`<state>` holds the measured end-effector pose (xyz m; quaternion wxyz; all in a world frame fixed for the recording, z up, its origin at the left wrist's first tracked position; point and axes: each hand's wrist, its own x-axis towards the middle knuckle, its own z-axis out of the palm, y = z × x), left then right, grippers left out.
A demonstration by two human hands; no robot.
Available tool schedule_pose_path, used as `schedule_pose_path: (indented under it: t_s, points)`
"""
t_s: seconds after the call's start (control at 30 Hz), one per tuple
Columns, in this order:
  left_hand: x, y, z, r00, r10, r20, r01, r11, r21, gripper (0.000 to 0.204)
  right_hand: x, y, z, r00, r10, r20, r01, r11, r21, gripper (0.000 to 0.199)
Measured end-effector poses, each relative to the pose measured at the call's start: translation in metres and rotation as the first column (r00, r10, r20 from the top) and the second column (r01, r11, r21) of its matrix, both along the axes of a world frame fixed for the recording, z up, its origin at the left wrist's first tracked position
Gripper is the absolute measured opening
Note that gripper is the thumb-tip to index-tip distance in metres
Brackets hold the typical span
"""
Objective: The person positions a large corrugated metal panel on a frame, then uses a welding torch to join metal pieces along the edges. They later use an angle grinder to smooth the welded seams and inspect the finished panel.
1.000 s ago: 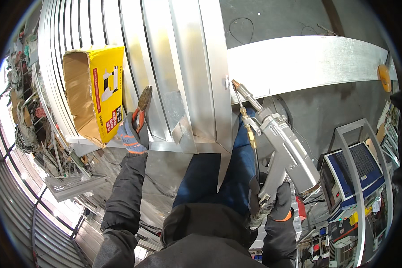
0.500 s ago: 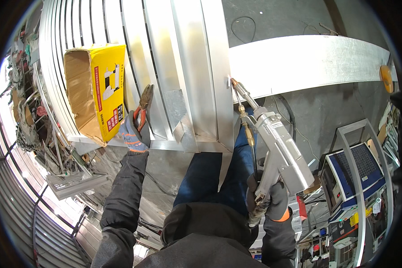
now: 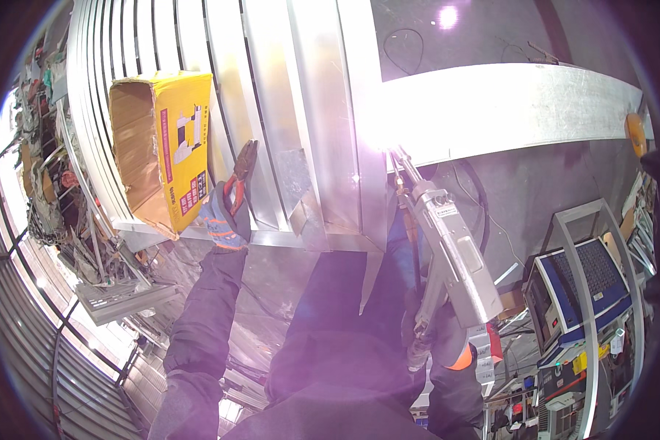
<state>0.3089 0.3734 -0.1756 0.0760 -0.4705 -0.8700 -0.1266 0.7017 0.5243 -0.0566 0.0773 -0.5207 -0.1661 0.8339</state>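
My left hand (image 3: 224, 220), in a grey, blue and orange glove, is closed round red-handled pliers (image 3: 242, 170) whose jaws rest over the slatted metal panel (image 3: 330, 161). My right hand (image 3: 453, 337), in a dark glove with an orange cuff, grips a silver welding gun (image 3: 462, 257). The gun's nozzle meets the panel's right edge, where a long pale metal strip (image 3: 521, 110) joins it. A white glare hides the exact contact point. Beside my left hand, an open yellow cardboard box (image 3: 187, 154) lies on the panel.
At the far right, another person's orange-gloved hand (image 3: 635, 133) is at the strip's end. A blue-and-white machine (image 3: 587, 279) stands behind a metal frame (image 3: 579, 257) on the right. Cables (image 3: 484, 205) lie on the grey floor. Scrap and metal parts (image 3: 48, 183) pile up at left.
A bright white glare has appeared at the gun's tip, with a purple haze over the picture. The gun tip has shifted slightly relative to the panel; the pliers stay in my left hand.
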Motion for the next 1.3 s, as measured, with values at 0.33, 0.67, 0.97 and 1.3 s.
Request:
schedule_pose_path:
  t_s: [0.33, 0.67, 0.97, 1.3]
  points:
    - [-0.003, -0.004, 0.001, 0.913, 0.238, 0.331, -0.180, 0.964, -0.197, 0.030, 0.026, -0.009, -0.016, 0.998, 0.010, -0.067, -0.023, 0.981, -0.191, 0.069]
    - [-0.004, -0.013, 0.000, 0.920, 0.281, 0.272, -0.193, 0.931, -0.309, 0.048, 0.036, -0.015, -0.014, 0.993, 0.001, -0.114, -0.018, 0.989, -0.149, 0.049]
    - [-0.009, -0.018, -0.007, 0.991, -0.102, 0.085, 0.101, 0.995, 0.023, 0.029, 0.072, -0.040, 0.005, 0.905, 0.417, 0.086, -0.418, 0.908, -0.007, 0.056]
    - [-0.016, -0.032, -0.009, 0.977, -0.043, 0.208, 0.064, 0.993, -0.096, 0.053, -0.059, -0.044, 0.029, 0.844, 0.493, 0.213, -0.500, 0.578, 0.645, 0.075]
